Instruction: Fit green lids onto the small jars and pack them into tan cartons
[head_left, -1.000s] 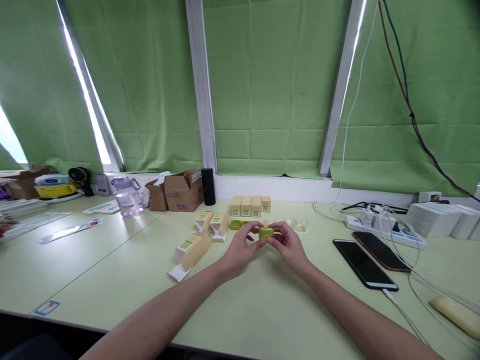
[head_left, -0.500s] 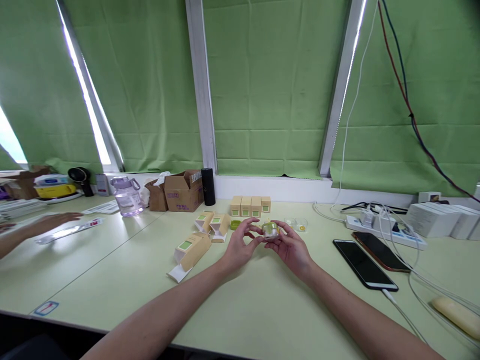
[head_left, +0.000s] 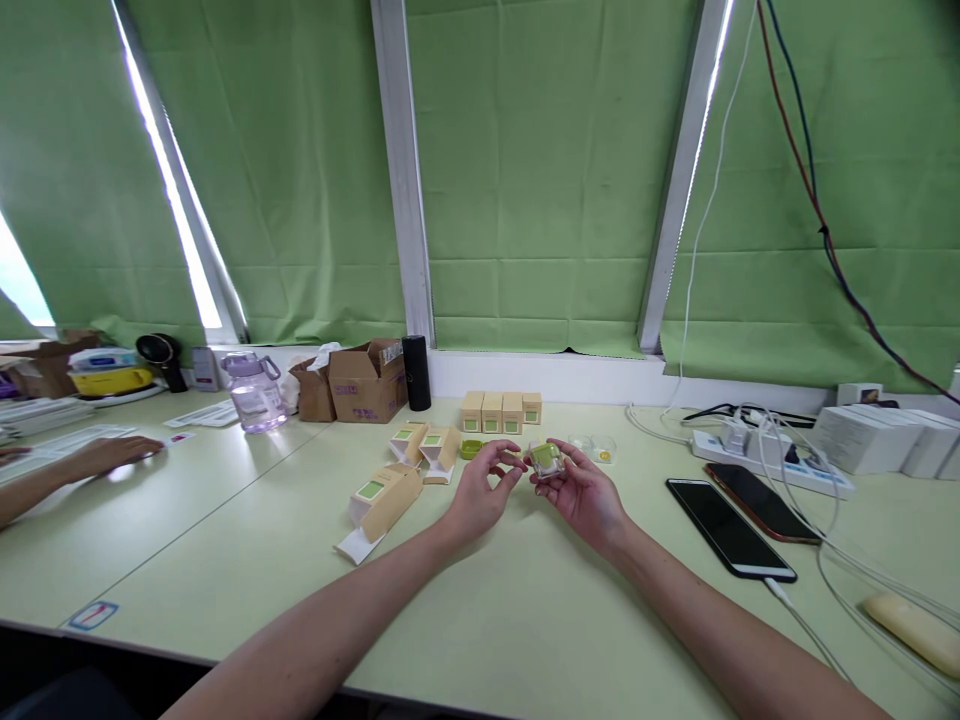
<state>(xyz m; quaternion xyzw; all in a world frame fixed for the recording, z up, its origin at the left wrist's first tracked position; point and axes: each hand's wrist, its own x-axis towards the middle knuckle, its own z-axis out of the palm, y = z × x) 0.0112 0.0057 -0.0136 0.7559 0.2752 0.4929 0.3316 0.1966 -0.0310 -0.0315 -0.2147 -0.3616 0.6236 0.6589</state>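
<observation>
Green and clear, one small case (head_left: 547,461) sits just below frame centre, gripped by the fingers of our right hand (head_left: 589,500); whether our left hand's (head_left: 480,497) fingers hold anything, we cannot tell. We count four upright boxes (head_left: 492,412), three opened cartons (head_left: 390,500), two phones (head_left: 729,528).

Two bare forearms (head_left: 352,612) stretched forward and converging, left hand (head_left: 478,497) curved with thumb near forefinger, right hand (head_left: 589,500) just beside it, palm partly upturned, fingers curled in a grip
</observation>
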